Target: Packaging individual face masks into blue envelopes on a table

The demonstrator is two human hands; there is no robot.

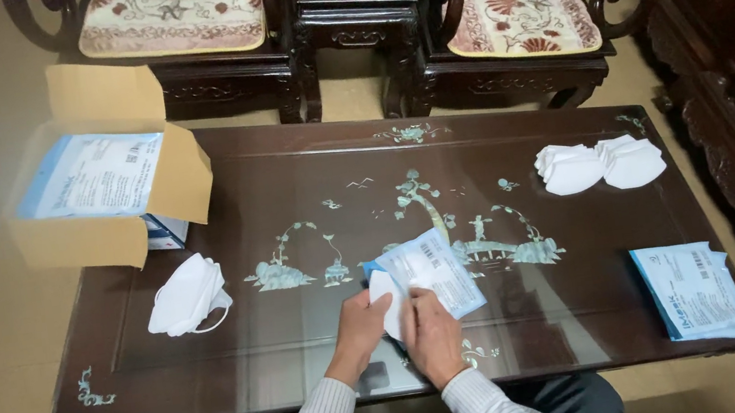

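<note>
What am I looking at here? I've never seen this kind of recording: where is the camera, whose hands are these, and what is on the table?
A camera worn on the person's head looks down at a dark inlaid table. The left hand and right hand together hold a blue-and-white mask packet with a white mask partly out. On the table lie a pile of white masks at left, two more stacks far right, flat packets near right, and an open cardboard box with packets inside.

White mask [385, 292] (half inside blue-white pouch [434, 272])
</note>
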